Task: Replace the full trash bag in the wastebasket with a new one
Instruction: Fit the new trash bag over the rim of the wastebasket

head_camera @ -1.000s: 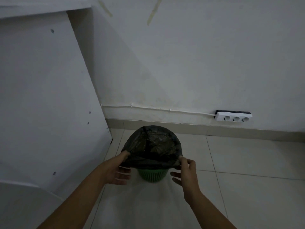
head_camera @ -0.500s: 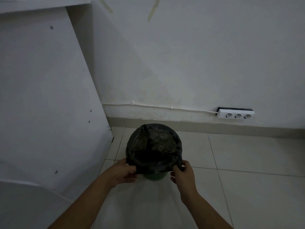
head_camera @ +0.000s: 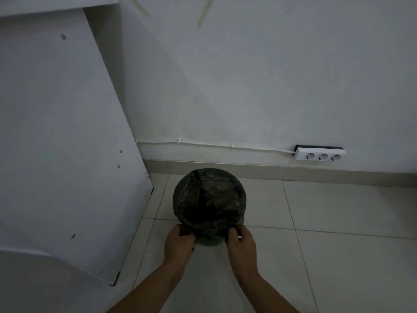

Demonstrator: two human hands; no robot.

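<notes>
While both hands work at the near edge of the bag, these lines set out how it should handle.

Bag: a thin, crinkled black plastic trash bag (head_camera: 208, 199) is stretched over the mouth of a small round green plastic wastebasket (head_camera: 208, 241), low and centre in the frame; only the basket's ribbed lower part shows beneath the bag's skirt.

Left hand: the left hand (head_camera: 179, 243) has its fingers curled, pinching the bag's folded-over hem at the near-left of the rim.

Right hand: the right hand (head_camera: 241, 243) pinches the same hem at the near-right, thumb and fingers closed on the film.

Handling: the film looks soft, limp and slippery, and likely tears if pulled against the rim; its weight cannot be judged, since the contents are hidden in the dark inside.

Where to grip: the doubled hem is probably the strongest place, gathered in bunches rather than by a single layer.

Basket: it looks light and may lift or tip with the bag.

Surroundings: pale floor tiles (head_camera: 338, 222) lie beneath, a white panel (head_camera: 56, 143) leans at the left, and a white three-socket power strip (head_camera: 320, 154) sits at the right on the wall.
</notes>
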